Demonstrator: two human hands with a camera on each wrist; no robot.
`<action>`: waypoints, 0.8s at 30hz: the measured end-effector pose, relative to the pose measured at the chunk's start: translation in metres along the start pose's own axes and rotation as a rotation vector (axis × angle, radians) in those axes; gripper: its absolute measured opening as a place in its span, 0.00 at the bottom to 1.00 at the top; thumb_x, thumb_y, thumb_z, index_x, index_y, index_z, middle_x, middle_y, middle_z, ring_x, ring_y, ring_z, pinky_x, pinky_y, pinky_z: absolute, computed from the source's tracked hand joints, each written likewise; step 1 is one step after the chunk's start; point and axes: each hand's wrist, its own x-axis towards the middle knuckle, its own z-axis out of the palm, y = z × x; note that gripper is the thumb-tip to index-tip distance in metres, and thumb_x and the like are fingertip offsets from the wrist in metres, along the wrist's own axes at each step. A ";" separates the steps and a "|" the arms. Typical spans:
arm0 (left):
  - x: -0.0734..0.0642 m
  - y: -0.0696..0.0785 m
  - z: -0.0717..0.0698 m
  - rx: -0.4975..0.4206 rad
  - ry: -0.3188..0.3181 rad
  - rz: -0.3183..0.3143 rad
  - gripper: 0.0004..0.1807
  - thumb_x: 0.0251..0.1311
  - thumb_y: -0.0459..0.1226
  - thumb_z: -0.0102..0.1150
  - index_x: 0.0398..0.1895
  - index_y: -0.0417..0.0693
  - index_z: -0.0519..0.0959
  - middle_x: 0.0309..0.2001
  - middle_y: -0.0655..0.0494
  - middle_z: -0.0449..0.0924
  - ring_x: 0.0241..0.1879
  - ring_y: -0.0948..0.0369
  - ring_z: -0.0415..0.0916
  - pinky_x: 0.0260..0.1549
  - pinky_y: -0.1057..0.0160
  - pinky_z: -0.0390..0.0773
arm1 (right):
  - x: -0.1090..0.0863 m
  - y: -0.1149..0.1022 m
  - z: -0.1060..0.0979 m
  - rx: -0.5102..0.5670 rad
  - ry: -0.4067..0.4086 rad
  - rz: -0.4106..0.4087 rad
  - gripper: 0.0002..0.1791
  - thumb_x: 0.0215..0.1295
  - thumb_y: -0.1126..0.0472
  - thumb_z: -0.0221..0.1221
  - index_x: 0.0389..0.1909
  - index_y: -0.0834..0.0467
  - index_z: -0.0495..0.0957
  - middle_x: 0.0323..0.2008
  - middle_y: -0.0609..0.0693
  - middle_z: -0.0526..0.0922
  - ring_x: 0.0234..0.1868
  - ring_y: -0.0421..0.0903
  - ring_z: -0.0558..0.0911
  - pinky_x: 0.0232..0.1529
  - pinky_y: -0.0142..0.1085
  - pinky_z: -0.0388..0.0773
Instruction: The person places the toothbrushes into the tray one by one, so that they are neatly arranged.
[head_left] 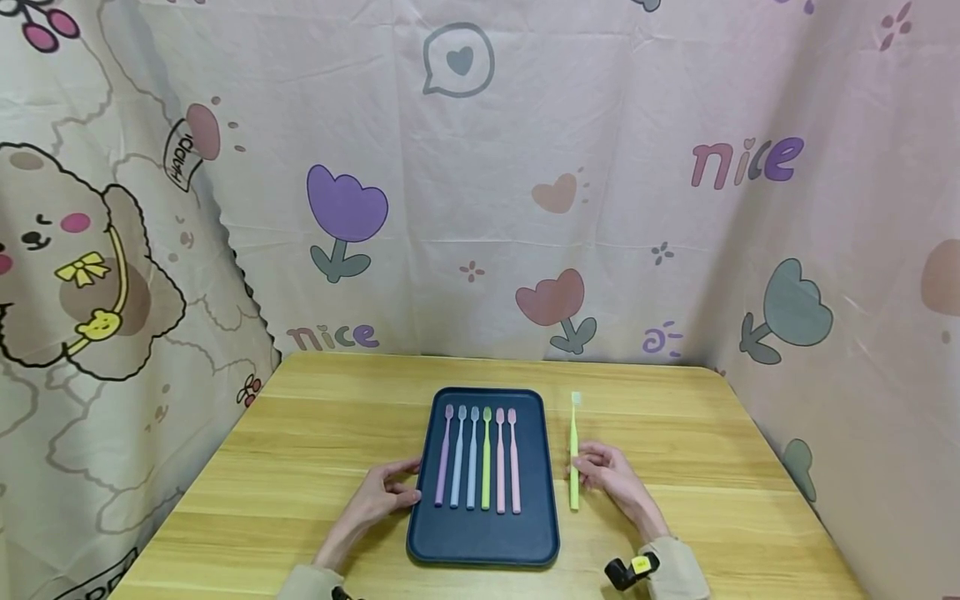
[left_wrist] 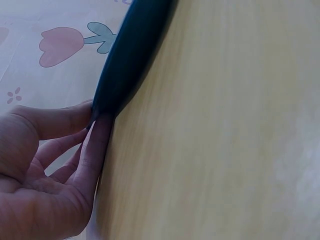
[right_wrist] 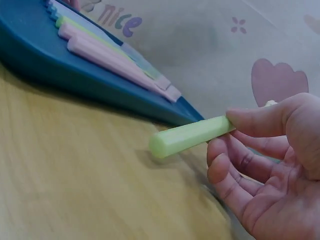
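My right hand [head_left: 609, 477] pinches a yellow-green toothbrush [head_left: 574, 433] between thumb and fingers, to the right of a dark blue tray [head_left: 487, 537]. Its handle end [right_wrist: 175, 139] points out of the grip, and the bristles face away from me. On the left, my left hand [head_left: 378, 493] grips the tray's left edge, thumb above and a finger under the rim [left_wrist: 107, 95]. Several toothbrushes lie side by side in the tray: a purple one [head_left: 444, 458], two light blue ones [head_left: 458, 458], a green one [head_left: 487, 462] and two pink ones [head_left: 500, 462].
The tray and both hands are over a wooden table [head_left: 337, 408]. Behind it hangs a printed curtain [head_left: 450, 167], and another patterned cloth [head_left: 90, 433] hangs along the left side. A small black device with a yellow mark [head_left: 633, 571] sits on my right wrist.
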 end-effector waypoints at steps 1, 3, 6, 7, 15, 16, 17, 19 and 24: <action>0.000 0.000 0.000 0.000 -0.002 0.004 0.36 0.58 0.26 0.64 0.70 0.23 0.63 0.64 0.22 0.69 0.43 0.55 0.86 0.38 0.70 0.82 | 0.000 -0.001 0.001 -0.007 0.003 -0.006 0.26 0.71 0.65 0.58 0.59 0.80 0.65 0.37 0.52 0.88 0.30 0.37 0.81 0.32 0.28 0.78; -0.001 0.001 0.000 0.002 -0.006 0.013 0.36 0.58 0.25 0.64 0.70 0.23 0.62 0.64 0.22 0.68 0.43 0.55 0.86 0.38 0.70 0.82 | 0.001 -0.003 0.004 -0.018 0.010 -0.013 0.25 0.70 0.65 0.59 0.57 0.80 0.66 0.36 0.50 0.88 0.30 0.37 0.81 0.33 0.29 0.80; -0.001 0.002 0.000 0.001 -0.013 0.026 0.36 0.59 0.25 0.64 0.70 0.22 0.62 0.63 0.21 0.68 0.43 0.54 0.86 0.38 0.70 0.82 | 0.002 -0.006 0.009 -0.024 0.017 -0.014 0.22 0.68 0.66 0.60 0.54 0.79 0.69 0.32 0.46 0.87 0.29 0.37 0.82 0.34 0.29 0.81; -0.001 0.002 0.000 -0.001 -0.013 0.026 0.36 0.59 0.25 0.64 0.70 0.22 0.62 0.63 0.21 0.68 0.43 0.53 0.86 0.38 0.70 0.82 | 0.002 -0.006 0.011 -0.023 0.017 -0.014 0.21 0.68 0.66 0.60 0.53 0.78 0.70 0.31 0.44 0.86 0.29 0.37 0.82 0.34 0.30 0.81; 0.000 0.000 0.000 -0.004 0.004 0.004 0.36 0.58 0.25 0.64 0.70 0.23 0.63 0.64 0.22 0.69 0.43 0.54 0.86 0.38 0.69 0.83 | 0.005 -0.013 0.024 0.008 -0.014 0.003 0.17 0.67 0.65 0.62 0.48 0.75 0.73 0.28 0.44 0.85 0.26 0.39 0.82 0.32 0.31 0.83; 0.000 0.000 0.000 -0.005 0.006 0.003 0.36 0.58 0.25 0.64 0.70 0.24 0.63 0.64 0.22 0.68 0.43 0.54 0.86 0.38 0.69 0.82 | 0.005 -0.014 0.026 0.007 -0.016 0.005 0.17 0.68 0.65 0.62 0.48 0.75 0.73 0.28 0.44 0.85 0.26 0.39 0.82 0.32 0.31 0.83; 0.000 0.000 0.000 -0.006 0.007 0.001 0.36 0.58 0.25 0.64 0.70 0.24 0.63 0.64 0.22 0.68 0.43 0.53 0.86 0.37 0.69 0.82 | 0.006 -0.014 0.027 0.004 -0.018 0.005 0.17 0.68 0.65 0.62 0.48 0.75 0.73 0.28 0.44 0.85 0.26 0.39 0.83 0.31 0.31 0.83; 0.000 0.000 0.000 -0.007 0.007 0.001 0.36 0.58 0.25 0.65 0.70 0.23 0.63 0.64 0.22 0.68 0.44 0.52 0.86 0.37 0.69 0.82 | 0.006 -0.016 0.031 -0.002 -0.022 0.009 0.17 0.68 0.65 0.62 0.48 0.75 0.72 0.27 0.45 0.85 0.25 0.39 0.82 0.31 0.31 0.83; -0.001 0.000 0.000 -0.013 0.007 0.004 0.36 0.58 0.25 0.65 0.70 0.23 0.63 0.64 0.22 0.68 0.44 0.50 0.86 0.37 0.69 0.82 | 0.008 -0.017 0.038 -0.016 -0.022 0.014 0.18 0.67 0.64 0.62 0.47 0.74 0.72 0.25 0.46 0.84 0.24 0.39 0.82 0.30 0.32 0.83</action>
